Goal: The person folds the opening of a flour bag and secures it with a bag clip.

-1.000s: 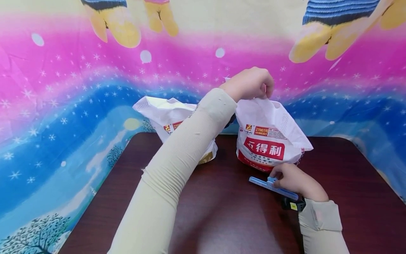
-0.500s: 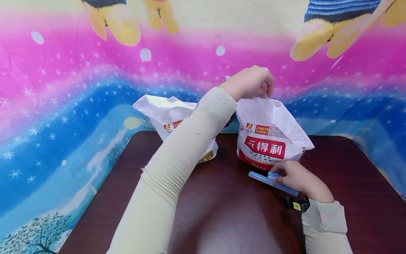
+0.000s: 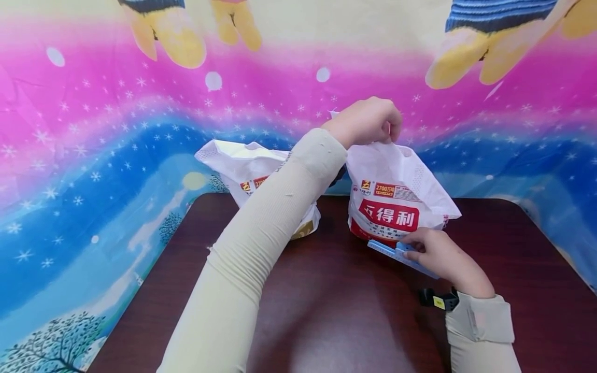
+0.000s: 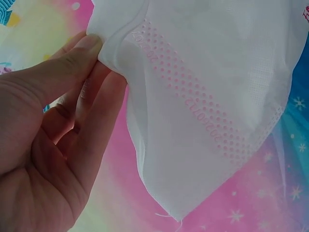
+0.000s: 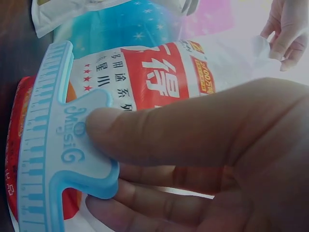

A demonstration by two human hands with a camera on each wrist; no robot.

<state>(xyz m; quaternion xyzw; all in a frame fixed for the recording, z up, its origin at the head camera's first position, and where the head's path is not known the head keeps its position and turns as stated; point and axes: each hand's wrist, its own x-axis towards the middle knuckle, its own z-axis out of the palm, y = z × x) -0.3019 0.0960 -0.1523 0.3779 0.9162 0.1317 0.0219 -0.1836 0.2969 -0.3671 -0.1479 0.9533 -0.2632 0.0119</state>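
Observation:
My left hand [image 3: 370, 122] pinches the top edge of a white flour bag [image 3: 392, 191] with a red label, which stands upright at the back right of the table. Up close in the left wrist view, thumb and fingers grip the folded white material beside a strip of pink dots. Low in front of that bag, my right hand [image 3: 436, 256] holds a light blue clip [image 5: 79, 135] by its handle. The clip is long, with a piano-key pattern and "Music" lettering, and my thumb presses on the handle. In the head view it overlaps the bag's red base.
A second white flour bag [image 3: 247, 160] with a gold base stands at the back left, partly hidden behind my left sleeve [image 3: 261, 243]. Both bags stand on a dark brown table [image 3: 326, 305]. Behind them hangs a colourful backdrop cloth [image 3: 140, 103] with snowflakes.
My right hand has risen slightly in the head view, bringing the blue clip up from below the bag until it overlaps the bag's base. The left hand keeps its hold on the bag's top.

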